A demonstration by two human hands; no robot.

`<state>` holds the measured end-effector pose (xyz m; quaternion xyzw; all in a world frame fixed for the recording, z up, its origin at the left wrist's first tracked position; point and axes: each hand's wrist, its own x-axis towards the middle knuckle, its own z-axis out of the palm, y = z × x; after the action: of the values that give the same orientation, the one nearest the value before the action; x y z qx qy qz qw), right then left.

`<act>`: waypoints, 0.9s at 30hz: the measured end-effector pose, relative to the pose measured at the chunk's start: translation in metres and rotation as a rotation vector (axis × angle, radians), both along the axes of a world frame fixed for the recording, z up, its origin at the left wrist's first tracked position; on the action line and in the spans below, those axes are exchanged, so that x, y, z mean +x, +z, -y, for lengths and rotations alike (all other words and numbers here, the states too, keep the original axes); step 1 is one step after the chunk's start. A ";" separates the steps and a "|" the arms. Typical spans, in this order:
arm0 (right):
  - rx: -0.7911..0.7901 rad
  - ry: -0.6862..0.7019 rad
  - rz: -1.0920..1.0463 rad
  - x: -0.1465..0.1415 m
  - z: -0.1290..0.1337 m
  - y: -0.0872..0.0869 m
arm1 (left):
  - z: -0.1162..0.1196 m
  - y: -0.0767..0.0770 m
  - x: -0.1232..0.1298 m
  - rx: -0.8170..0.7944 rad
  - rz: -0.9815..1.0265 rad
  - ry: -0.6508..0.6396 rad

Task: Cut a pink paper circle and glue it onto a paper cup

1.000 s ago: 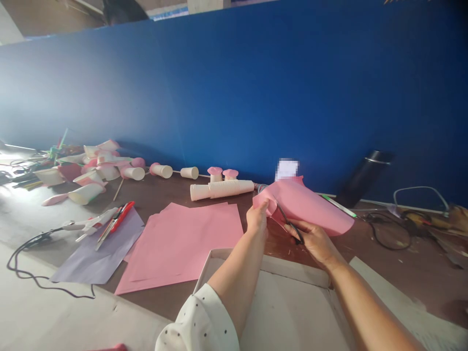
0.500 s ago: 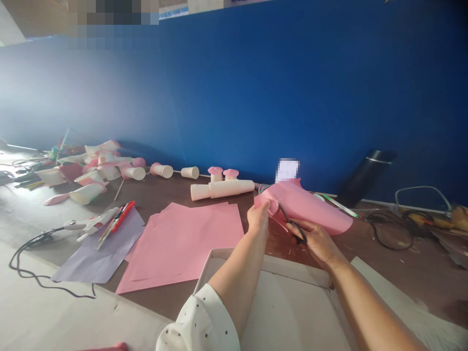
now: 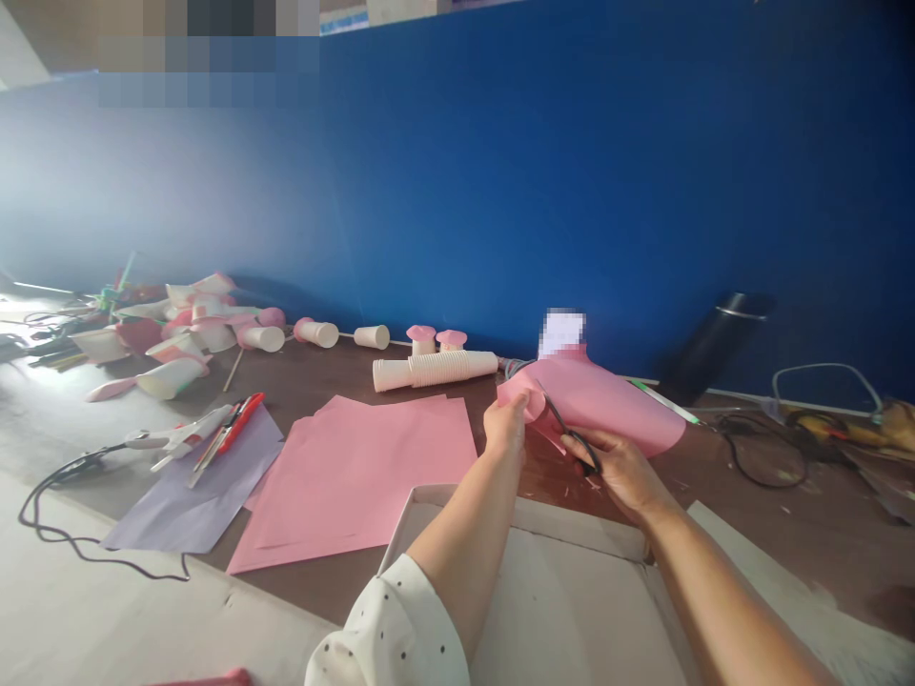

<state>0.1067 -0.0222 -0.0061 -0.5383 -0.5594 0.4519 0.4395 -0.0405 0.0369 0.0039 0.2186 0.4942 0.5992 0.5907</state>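
Note:
A curled sheet of pink paper (image 3: 607, 400) is pinched by its left end in my left hand (image 3: 506, 421). My right hand (image 3: 620, 469) is closed round the black handles of a pair of scissors (image 3: 587, 457), whose blades reach up to the paper just right of my left hand. Beneath the hands lies a shallow white box (image 3: 572, 591). More flat pink sheets (image 3: 364, 472) are stacked on the brown table to the left of my left forearm.
A row of nested paper cups (image 3: 450, 368) lies behind the sheets. On the left are a red cutter (image 3: 239, 424), a glue gun (image 3: 193, 433), purple paper (image 3: 200, 505) and several pink-and-white cups. A dark bottle (image 3: 704, 348) and cables (image 3: 762, 457) are at the right.
The right end of the curled pink paper has shifted slightly left. Both hands keep nearly the same place and grip.

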 end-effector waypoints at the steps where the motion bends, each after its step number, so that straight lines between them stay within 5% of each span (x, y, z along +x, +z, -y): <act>1: 0.008 -0.001 0.010 0.000 0.000 0.000 | 0.000 -0.001 0.000 -0.004 0.002 -0.001; 27: 0.009 0.023 0.051 -0.002 0.004 0.009 | -0.012 -0.014 -0.001 -0.048 -0.020 -0.014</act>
<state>0.1046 -0.0260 0.0025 -0.5413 -0.5786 0.4405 0.4220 -0.0420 0.0489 -0.0103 0.2138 0.5129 0.5809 0.5948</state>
